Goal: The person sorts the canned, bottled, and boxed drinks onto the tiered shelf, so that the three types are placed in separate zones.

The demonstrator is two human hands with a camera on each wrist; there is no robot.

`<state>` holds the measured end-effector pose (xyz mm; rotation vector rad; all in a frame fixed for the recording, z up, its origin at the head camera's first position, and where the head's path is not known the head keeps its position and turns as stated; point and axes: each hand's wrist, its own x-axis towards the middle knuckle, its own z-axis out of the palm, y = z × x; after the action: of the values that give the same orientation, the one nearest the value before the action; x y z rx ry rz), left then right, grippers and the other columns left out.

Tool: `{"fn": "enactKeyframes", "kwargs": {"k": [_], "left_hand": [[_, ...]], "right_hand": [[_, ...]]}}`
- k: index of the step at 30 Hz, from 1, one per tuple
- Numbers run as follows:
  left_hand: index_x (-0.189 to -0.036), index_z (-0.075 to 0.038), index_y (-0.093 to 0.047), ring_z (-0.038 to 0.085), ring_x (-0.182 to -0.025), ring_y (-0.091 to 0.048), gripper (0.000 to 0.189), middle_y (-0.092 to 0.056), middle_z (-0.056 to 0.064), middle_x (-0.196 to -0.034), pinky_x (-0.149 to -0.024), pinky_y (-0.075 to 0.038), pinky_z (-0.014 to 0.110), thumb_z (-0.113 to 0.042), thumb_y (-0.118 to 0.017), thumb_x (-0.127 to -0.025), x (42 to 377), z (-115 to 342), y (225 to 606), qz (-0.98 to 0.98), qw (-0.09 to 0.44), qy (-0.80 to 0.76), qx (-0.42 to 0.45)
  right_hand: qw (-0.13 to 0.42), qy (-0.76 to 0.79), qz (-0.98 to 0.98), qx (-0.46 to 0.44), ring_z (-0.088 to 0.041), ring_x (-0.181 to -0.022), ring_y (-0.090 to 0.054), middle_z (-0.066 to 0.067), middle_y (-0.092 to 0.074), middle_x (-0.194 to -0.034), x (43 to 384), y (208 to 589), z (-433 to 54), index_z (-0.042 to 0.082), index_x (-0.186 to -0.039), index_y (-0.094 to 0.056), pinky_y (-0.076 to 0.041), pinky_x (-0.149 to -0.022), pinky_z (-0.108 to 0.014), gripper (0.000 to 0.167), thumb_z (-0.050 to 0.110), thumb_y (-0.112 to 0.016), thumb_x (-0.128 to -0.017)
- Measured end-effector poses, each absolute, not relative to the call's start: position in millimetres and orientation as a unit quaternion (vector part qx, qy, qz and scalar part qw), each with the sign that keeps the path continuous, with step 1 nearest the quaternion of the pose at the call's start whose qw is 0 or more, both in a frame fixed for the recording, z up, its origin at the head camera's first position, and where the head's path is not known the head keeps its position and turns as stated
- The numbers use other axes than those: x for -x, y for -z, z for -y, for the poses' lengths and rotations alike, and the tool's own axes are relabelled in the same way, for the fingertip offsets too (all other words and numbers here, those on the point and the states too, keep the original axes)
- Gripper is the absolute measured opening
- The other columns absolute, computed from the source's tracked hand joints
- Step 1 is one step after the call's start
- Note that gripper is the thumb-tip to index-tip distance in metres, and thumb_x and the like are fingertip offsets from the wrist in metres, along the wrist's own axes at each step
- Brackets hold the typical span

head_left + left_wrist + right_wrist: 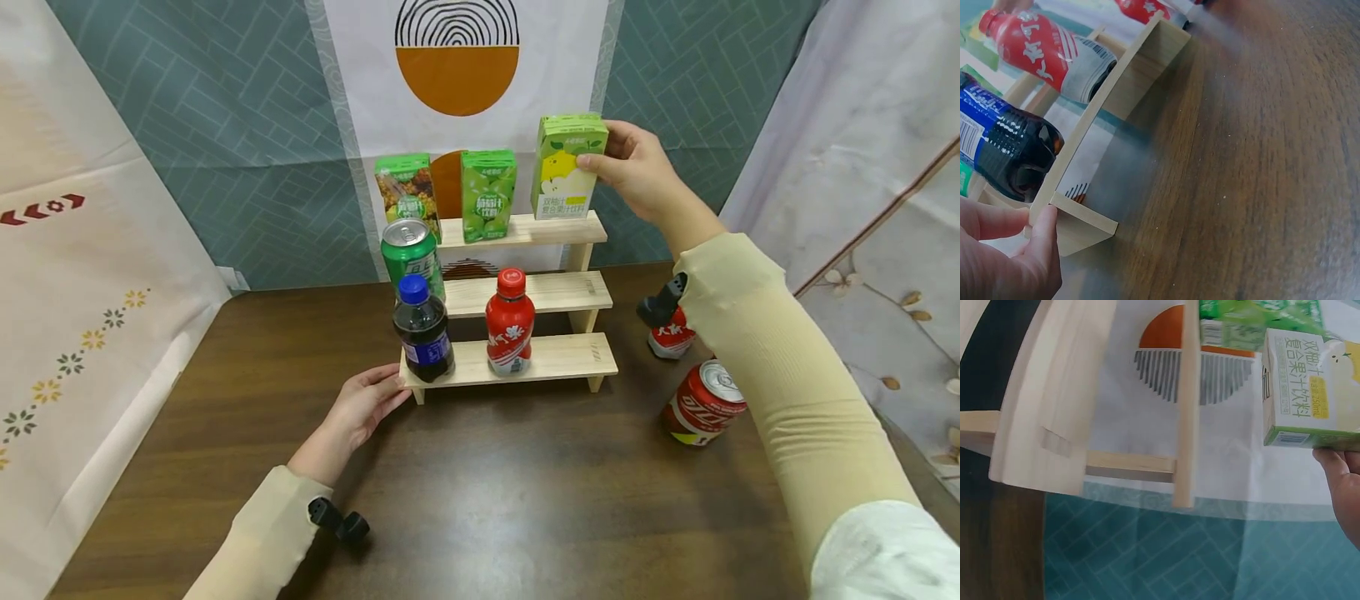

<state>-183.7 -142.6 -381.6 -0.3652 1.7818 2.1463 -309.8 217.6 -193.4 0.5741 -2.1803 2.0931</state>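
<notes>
My right hand (637, 171) grips a green-and-yellow juice box (562, 167) by its right side, thumb on the front. The right wrist view has a gap between the box's base (1267, 434) and the top board (1186, 456) of a three-tier wooden rack (566, 357). Low at the rack's left end, my left hand (365, 404) pinches the bottom board, as the left wrist view shows. Two green juice boxes, one with a brown picture (405, 187) and one plain (489, 196), stand along the top tier. A dark cola bottle (425, 333) and a red-capped bottle (511, 325) occupy the bottom tier.
On the middle tier is a green can (411, 254), partly behind the cola bottle. Right of the rack, a red can (705, 404) and another red container (670, 337), half hidden by the right sleeve, stand on the brown table (480, 500). A patterned cloth (247, 142) hangs behind.
</notes>
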Motion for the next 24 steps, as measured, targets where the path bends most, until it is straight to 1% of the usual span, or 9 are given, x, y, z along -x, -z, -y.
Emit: {"fn": "enactKeyframes", "kwargs": {"k": [7, 12, 15, 17, 19, 21, 22, 24], "left_hand": [[-0.141, 0.011, -0.032, 0.006, -0.086, -0.062, 0.048, -0.044, 0.024, -0.133, -0.087, -0.052, 0.022, 0.002, -0.047, -0.097, 184, 140, 383, -0.629, 0.164, -0.749, 0.127], [-0.142, 0.009, -0.031, 0.005, -0.087, -0.062, 0.049, -0.043, 0.023, -0.134, -0.088, -0.052, 0.021, 0.001, -0.047, -0.097, 185, 140, 382, -0.631, 0.17, -0.747, 0.124], [-0.143, 0.01, -0.03, 0.005, -0.087, -0.062, 0.049, -0.043, 0.023, -0.134, -0.088, -0.052, 0.022, 0.001, -0.046, -0.097, 186, 141, 381, -0.63, 0.173, -0.747, 0.12], [-0.143, 0.01, -0.029, 0.005, -0.087, -0.063, 0.049, -0.044, 0.023, -0.133, -0.087, -0.052, 0.022, 0.002, -0.046, -0.097, 186, 142, 382, -0.628, 0.174, -0.749, 0.117], [-0.143, 0.011, -0.028, 0.005, -0.087, -0.063, 0.05, -0.044, 0.022, -0.132, -0.088, -0.052, 0.021, 0.002, -0.046, -0.097, 186, 143, 382, -0.627, 0.175, -0.751, 0.113], [-0.143, 0.01, -0.028, 0.005, -0.087, -0.063, 0.05, -0.045, 0.021, -0.131, -0.088, -0.051, 0.021, 0.001, -0.046, -0.097, 186, 144, 382, -0.626, 0.175, -0.751, 0.115], [-0.143, 0.01, -0.028, 0.005, -0.087, -0.063, 0.05, -0.045, 0.021, -0.131, -0.088, -0.051, 0.022, 0.001, -0.046, -0.097, 186, 144, 382, -0.626, 0.175, -0.75, 0.118], [-0.144, 0.009, -0.029, 0.005, -0.087, -0.063, 0.05, -0.045, 0.02, -0.132, -0.089, -0.05, 0.022, 0.0, -0.046, -0.098, 186, 146, 383, -0.627, 0.175, -0.749, 0.124]], "right_hand": [[0.037, -0.653, 0.742, -0.148, -0.013, -0.096, -0.056, 0.002, -0.059, -0.105, 322, 216, -222, 0.003, -0.135, -0.049, -0.049, -0.077, -0.018, 0.046, 0.006, -0.062, -0.091], [0.037, -0.667, 0.732, -0.134, -0.012, -0.095, -0.056, 0.001, -0.059, -0.104, 328, 227, -225, 0.001, -0.136, -0.047, -0.048, -0.078, -0.019, 0.047, 0.003, -0.061, -0.091], [0.024, -0.683, 0.717, -0.137, -0.013, -0.097, -0.055, -0.001, -0.057, -0.105, 331, 230, -227, 0.0, -0.137, -0.044, -0.047, -0.085, -0.02, 0.048, 0.001, -0.059, -0.091], [0.01, -0.688, 0.712, -0.137, -0.013, -0.1, -0.054, -0.001, -0.055, -0.106, 332, 230, -228, 0.0, -0.138, -0.043, -0.045, -0.095, -0.023, 0.048, 0.001, -0.058, -0.092], [0.0, -0.688, 0.712, -0.137, -0.012, -0.101, -0.054, -0.001, -0.055, -0.106, 333, 229, -228, 0.0, -0.138, -0.043, -0.039, -0.105, -0.028, 0.048, 0.002, -0.058, -0.092], [-0.012, -0.688, 0.712, -0.139, -0.012, -0.101, -0.053, 0.0, -0.056, -0.106, 335, 227, -229, 0.0, -0.138, -0.043, -0.032, -0.112, -0.035, 0.048, 0.003, -0.058, -0.093], [-0.018, -0.689, 0.711, -0.139, -0.011, -0.101, -0.054, 0.001, -0.057, -0.106, 335, 227, -228, 0.0, -0.138, -0.042, -0.029, -0.115, -0.037, 0.048, 0.003, -0.058, -0.092], [-0.028, -0.69, 0.71, -0.14, -0.012, -0.102, -0.054, 0.002, -0.057, -0.105, 336, 226, -228, 0.0, -0.139, -0.042, -0.026, -0.116, -0.041, 0.049, 0.002, -0.058, -0.092]]}}
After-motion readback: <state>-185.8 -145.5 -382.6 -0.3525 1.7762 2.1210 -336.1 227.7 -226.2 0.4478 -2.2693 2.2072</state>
